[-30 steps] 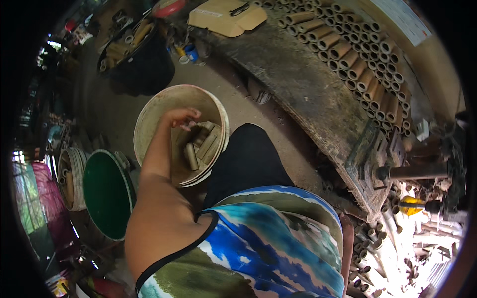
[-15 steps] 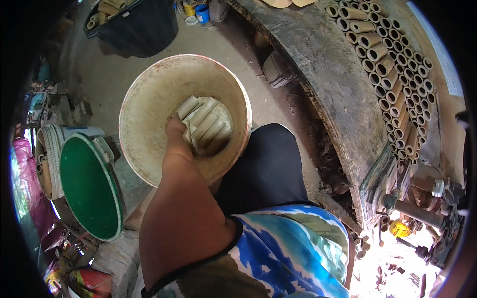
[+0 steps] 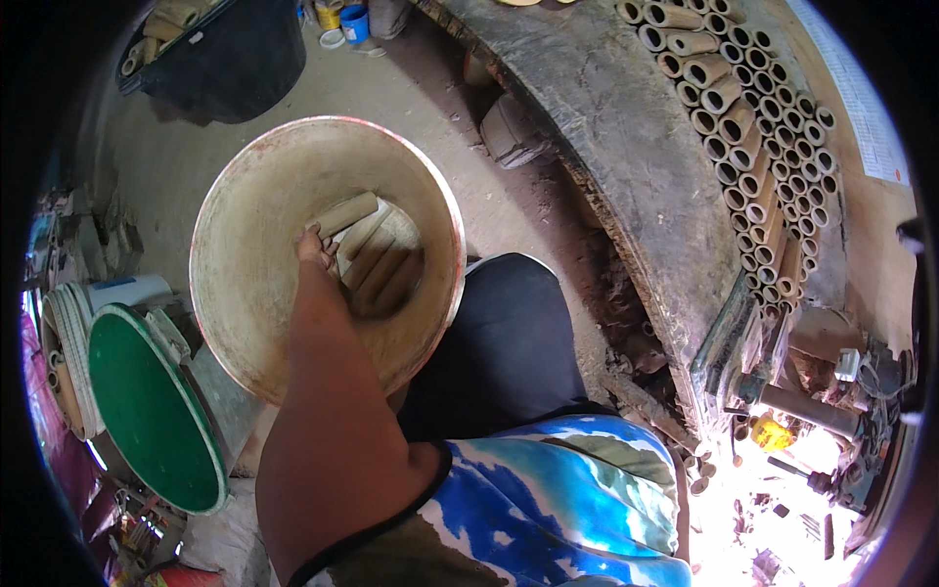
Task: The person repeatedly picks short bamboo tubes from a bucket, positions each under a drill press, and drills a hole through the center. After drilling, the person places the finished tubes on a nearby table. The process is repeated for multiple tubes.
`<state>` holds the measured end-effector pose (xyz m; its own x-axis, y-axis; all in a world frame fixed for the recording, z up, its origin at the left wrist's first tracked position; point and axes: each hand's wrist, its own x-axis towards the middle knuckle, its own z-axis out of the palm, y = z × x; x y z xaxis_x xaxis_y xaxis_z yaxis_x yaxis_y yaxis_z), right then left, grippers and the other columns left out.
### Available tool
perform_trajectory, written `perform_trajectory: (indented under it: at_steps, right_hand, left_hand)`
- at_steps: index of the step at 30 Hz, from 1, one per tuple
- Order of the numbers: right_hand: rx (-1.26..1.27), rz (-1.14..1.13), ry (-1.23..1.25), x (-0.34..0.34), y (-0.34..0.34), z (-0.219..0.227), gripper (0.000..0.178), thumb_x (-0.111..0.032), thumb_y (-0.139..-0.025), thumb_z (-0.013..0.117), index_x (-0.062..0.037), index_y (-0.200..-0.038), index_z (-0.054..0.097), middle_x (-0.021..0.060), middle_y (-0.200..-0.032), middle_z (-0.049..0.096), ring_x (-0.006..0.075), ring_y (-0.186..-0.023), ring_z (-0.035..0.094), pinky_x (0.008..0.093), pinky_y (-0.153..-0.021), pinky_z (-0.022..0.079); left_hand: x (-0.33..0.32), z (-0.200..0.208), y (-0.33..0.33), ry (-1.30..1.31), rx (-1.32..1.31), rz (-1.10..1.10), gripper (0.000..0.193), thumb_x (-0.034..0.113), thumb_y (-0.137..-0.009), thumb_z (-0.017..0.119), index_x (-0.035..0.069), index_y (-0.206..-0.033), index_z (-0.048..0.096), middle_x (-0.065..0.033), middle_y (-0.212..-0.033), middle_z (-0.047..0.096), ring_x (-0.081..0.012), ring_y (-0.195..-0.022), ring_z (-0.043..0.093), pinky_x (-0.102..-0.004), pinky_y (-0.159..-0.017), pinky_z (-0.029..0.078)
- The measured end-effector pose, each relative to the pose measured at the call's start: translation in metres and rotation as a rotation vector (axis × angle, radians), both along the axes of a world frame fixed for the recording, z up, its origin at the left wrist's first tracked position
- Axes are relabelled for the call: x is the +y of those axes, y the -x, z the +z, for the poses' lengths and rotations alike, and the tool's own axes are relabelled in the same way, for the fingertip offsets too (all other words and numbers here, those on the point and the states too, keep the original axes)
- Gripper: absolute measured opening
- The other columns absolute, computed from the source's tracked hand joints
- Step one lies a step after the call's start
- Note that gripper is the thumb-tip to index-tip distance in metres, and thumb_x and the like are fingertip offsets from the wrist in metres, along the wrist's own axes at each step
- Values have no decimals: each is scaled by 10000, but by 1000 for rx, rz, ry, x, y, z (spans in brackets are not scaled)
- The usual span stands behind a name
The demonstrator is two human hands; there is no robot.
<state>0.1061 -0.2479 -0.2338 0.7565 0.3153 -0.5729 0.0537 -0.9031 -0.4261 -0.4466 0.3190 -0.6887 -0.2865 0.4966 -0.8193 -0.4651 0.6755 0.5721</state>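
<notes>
My left arm reaches down into a deep, pale round tub (image 3: 230,293) with a worn rim. Down inside it, my left hand (image 3: 315,247) is closed at the near end of a tan tube (image 3: 344,213), which lies slanted and partly raised against the others. Several more tan tubes (image 3: 377,266) rest side by side on the tub's floor, partly in shadow. The fingers are small in view and partly hidden by the hand. My right hand does not show.
A worktable (image 3: 611,117) curves along the right, with many hollow tubes (image 3: 743,147) stacked on it. A black tub (image 3: 230,68) holding tubes stands at far left. Close on the left are a green oval basin (image 3: 152,411) and a white bucket (image 3: 127,291). Metal tools (image 3: 812,411) lie lower right.
My left hand has shifted slightly up in the tub, and the tube at it has turned to a flatter slant. The whole view has moved a little, so the tub appears further left.
</notes>
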Motion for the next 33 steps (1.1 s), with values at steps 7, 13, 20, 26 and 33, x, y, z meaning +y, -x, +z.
perform_trajectory:
  at_steps: [7,13,20,26,33]
  right_hand:
    - [-19,7,-109,-17,4,-10,144,-177,-996,635,-42,-950,655,-2,-823,597,96,-733,501,268,-674,438]
    - [-29,-62,-144,-51,10,-31,134,-161,-948,689,-32,-952,652,7,-767,602,94,-690,535,289,-636,462]
    - [-10,-91,-284,-67,2,-26,364,-322,-935,718,-4,-1087,631,100,-823,686,167,-703,642,345,-657,515]
    - [-255,109,-596,-5,22,55,462,-279,-908,767,-23,-1243,578,82,-876,674,154,-806,639,323,-764,531]
    - [-596,195,-736,42,25,92,693,-288,-827,803,-37,-1367,448,232,-1150,667,372,-1029,685,470,-899,530]
  left_hand:
    - [16,80,-51,-199,963,-694,638,162,-871,731,50,-1438,459,-267,-1315,624,-409,-1229,606,-472,-1026,474]
    - [34,223,-59,-647,1115,-1161,544,179,-870,750,38,-1369,590,-243,-1280,655,-404,-1204,622,-475,-1016,484]
    - [4,492,-100,-1133,983,-1130,471,-13,-902,666,40,-1366,605,-171,-1203,706,-250,-1081,683,-344,-946,517]
    - [-95,618,-253,-1779,615,-1281,451,32,-894,713,47,-1338,634,-125,-1224,706,-211,-1141,654,-334,-980,511]
    - [-291,585,-459,-2044,107,-1883,472,98,-826,778,91,-1283,660,-136,-1285,678,-296,-1174,655,-395,-1000,520]
